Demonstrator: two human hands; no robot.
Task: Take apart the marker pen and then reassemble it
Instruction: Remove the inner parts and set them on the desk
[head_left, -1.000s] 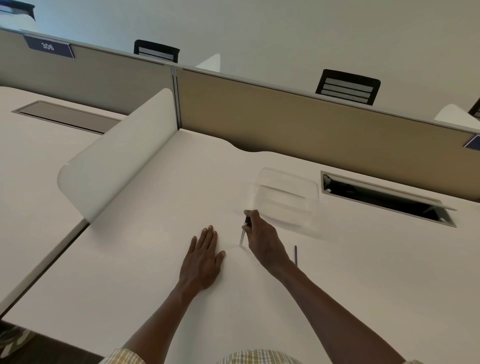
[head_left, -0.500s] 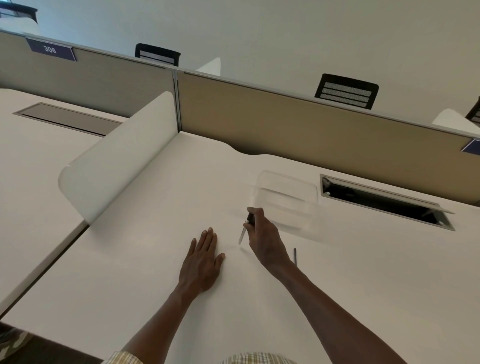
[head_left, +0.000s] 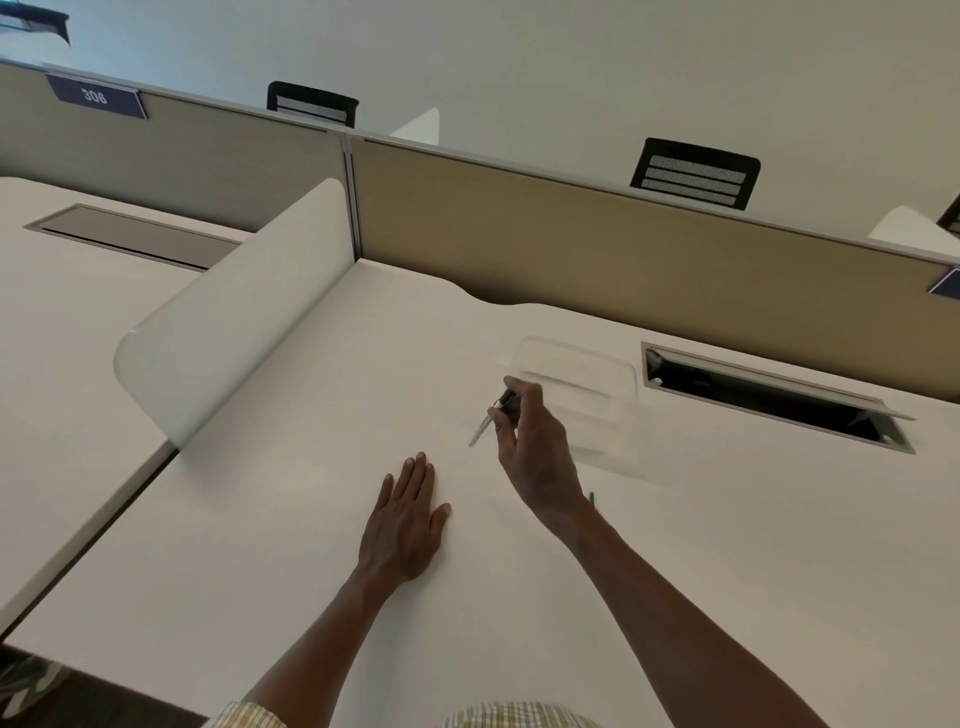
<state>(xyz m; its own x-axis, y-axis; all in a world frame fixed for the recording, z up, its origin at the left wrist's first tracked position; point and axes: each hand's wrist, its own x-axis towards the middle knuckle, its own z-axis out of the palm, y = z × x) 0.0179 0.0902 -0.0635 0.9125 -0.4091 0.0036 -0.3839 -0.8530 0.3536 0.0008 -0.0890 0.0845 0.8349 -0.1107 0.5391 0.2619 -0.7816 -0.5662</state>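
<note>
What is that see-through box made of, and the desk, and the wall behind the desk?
The box looks like clear, glossy plastic: the desk shows through it. The desk looks like smooth white laminate with a matte, even surface, though what lies underneath cannot be told. The wall behind looks like tan fabric with a grey metal rim, probably.

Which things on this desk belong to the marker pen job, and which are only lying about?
Belong to the job:
- marker pen, held in the right hand
- thin dark part on the desk beside the right wrist, probably from the pen
- left hand, flat on the desk

Lying about:
- clear plastic container
- open cable hatch
- desk divider
</note>
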